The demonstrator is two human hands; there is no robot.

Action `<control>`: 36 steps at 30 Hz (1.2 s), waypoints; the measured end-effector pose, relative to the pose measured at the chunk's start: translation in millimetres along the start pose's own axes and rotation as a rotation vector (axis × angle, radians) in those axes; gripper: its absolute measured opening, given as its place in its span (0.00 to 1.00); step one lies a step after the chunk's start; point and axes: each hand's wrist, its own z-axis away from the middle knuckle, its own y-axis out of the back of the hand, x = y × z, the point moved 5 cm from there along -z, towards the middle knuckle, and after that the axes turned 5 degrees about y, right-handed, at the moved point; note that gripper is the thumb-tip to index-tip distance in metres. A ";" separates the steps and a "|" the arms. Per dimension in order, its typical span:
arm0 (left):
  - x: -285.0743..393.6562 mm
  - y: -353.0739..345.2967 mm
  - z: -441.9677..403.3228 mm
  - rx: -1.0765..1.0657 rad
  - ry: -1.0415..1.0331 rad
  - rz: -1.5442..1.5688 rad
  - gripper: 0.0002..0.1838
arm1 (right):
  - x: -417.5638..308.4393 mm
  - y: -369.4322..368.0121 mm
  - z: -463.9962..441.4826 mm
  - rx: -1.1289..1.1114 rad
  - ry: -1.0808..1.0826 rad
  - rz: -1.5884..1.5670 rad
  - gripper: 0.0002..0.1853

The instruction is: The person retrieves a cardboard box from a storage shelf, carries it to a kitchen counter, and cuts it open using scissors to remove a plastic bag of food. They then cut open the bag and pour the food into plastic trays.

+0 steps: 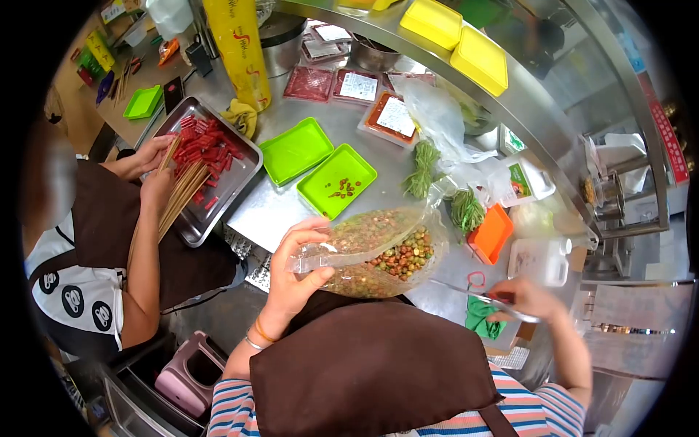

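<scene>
Two holds: pinching a clear plastic bag (357, 247) of red-and-green bits (406, 256) in the left hand (295, 262), near the nearer lime-green tray (355, 162), likely against spilling; gripping a long metal utensil (521, 314) in the right hand (535, 298), farther from that tray.

A food-preparation kitchen, by its steel counter (395, 171), labelled food packs (358, 85), metal pot (373, 57) and brown aprons (371, 371).

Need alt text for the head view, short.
The wearer's left hand holds a clear bag of small round green and reddish bits; the right hand holds a metal utensil. Beyond are two green trays on a steel counter; at left, a co-worker holds skewers over a pan of red pieces.
</scene>
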 end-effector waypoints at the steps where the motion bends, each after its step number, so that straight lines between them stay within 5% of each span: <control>1: 2.5 -0.9 0.1 0.009 -0.007 -0.026 0.19 | 34.6 -23.3 -2.8 0.094 -0.087 0.014 0.24; 5: -4.7 -3.2 1.6 0.117 0.003 -0.036 0.22 | 94.1 -100.5 -45.0 0.471 -0.085 0.108 0.22; 9: -7.6 -4.3 6.2 0.218 0.086 0.107 0.26 | 105.1 -143.3 -70.6 0.544 -0.041 0.114 0.20; 12: -6.2 -4.7 6.5 0.241 0.089 0.141 0.26 | 59.5 -112.0 -62.1 0.491 -0.164 0.505 0.14; 16: -4.3 -8.0 6.9 0.250 0.071 0.150 0.25 | -47.4 -21.0 -37.0 0.822 0.316 -0.151 0.09; 17: -4.2 -8.1 6.9 0.252 0.073 0.154 0.25 | -74.8 -6.9 -33.0 0.833 0.462 -0.096 0.11; 21: -4.9 -9.6 6.3 0.240 0.063 0.171 0.25 | -150.5 17.3 -55.3 0.736 0.797 0.275 0.11; 25: -2.7 -11.5 5.5 0.217 0.044 0.113 0.25 | -163.3 10.0 -99.1 0.531 0.734 0.619 0.15; 36: -2.8 -12.0 4.6 0.233 0.085 0.217 0.26 | -180.4 -8.6 -124.3 0.361 0.640 0.773 0.07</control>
